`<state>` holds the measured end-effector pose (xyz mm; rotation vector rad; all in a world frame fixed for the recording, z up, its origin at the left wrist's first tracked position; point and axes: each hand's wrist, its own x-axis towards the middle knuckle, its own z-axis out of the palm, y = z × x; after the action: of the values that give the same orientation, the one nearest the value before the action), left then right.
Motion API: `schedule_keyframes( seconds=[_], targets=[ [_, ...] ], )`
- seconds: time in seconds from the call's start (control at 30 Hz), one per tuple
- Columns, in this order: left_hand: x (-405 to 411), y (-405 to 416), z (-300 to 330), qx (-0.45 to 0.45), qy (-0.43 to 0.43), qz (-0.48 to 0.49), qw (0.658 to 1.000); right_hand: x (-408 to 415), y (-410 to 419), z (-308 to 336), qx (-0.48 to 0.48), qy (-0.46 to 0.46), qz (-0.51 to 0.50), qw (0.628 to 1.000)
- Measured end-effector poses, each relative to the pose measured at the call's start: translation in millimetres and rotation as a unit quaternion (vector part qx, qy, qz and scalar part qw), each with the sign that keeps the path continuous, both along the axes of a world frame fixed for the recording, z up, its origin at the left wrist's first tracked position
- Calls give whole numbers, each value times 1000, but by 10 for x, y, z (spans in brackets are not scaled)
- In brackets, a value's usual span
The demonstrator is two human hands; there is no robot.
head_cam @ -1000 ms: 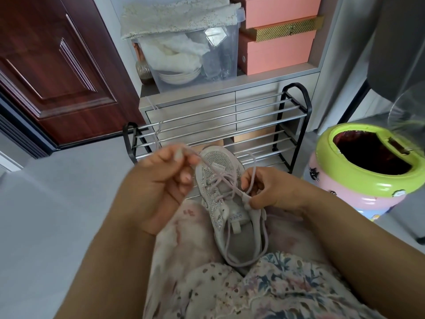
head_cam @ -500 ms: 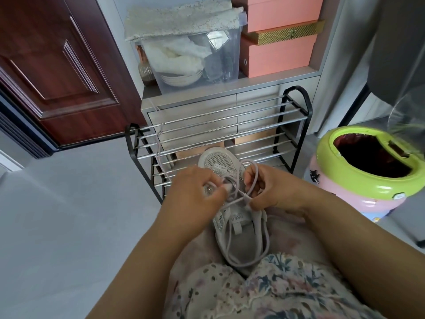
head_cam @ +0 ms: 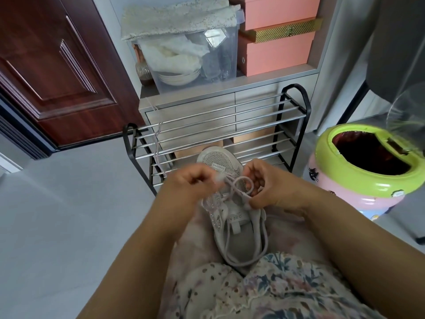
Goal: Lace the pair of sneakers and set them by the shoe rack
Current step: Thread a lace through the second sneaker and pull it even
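Observation:
A pale grey sneaker (head_cam: 232, 223) with glittery trim lies on my lap, toe pointing away toward the black and chrome shoe rack (head_cam: 220, 127). Its pale pink lace (head_cam: 238, 187) loops over the tongue. My left hand (head_cam: 186, 192) pinches one lace strand at the left of the shoe, blurred by motion. My right hand (head_cam: 273, 187) pinches the lace at the right eyelets, with a loop beside its fingers. A second loose lace (head_cam: 157, 143) hangs over the rack's left side. I see only one sneaker.
A green and pink bin (head_cam: 363, 169) stands on the floor at the right. Behind the rack is a grey drawer unit (head_cam: 230, 97) carrying a clear storage box (head_cam: 190, 54) and pink boxes (head_cam: 278, 49). A dark red door (head_cam: 53, 65) is at the left, with grey floor (head_cam: 69, 215) below.
My left hand came down from its raised position at the left and moved in to the sneaker's laces. My right hand stayed at the right eyelets, and a lace loop has formed beside it.

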<state>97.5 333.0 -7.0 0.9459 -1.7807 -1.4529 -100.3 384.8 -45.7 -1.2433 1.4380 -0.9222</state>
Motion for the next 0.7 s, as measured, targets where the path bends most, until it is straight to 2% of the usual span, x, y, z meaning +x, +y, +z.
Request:
schedule_keyframes(
  seconds=[0.1,0.23,0.37,0.57,0.7],
  targets=[
    [190,-155,51,158,204,-15,966,0,-10,-16,4,-7,5,1000],
    [295,-193,69,258,289,-56,920,8,-11,-6,4,7,5,1000],
    [375,-215,107,302,376,-82,872,11,7,6,4,19,2,1000],
    [397,-214,153,279,356,-70,889,31,12,32,4,45,6,999],
    [314,-141,78,230,240,7,943,133,44,145,-52,95,-22,994]
  ],
)
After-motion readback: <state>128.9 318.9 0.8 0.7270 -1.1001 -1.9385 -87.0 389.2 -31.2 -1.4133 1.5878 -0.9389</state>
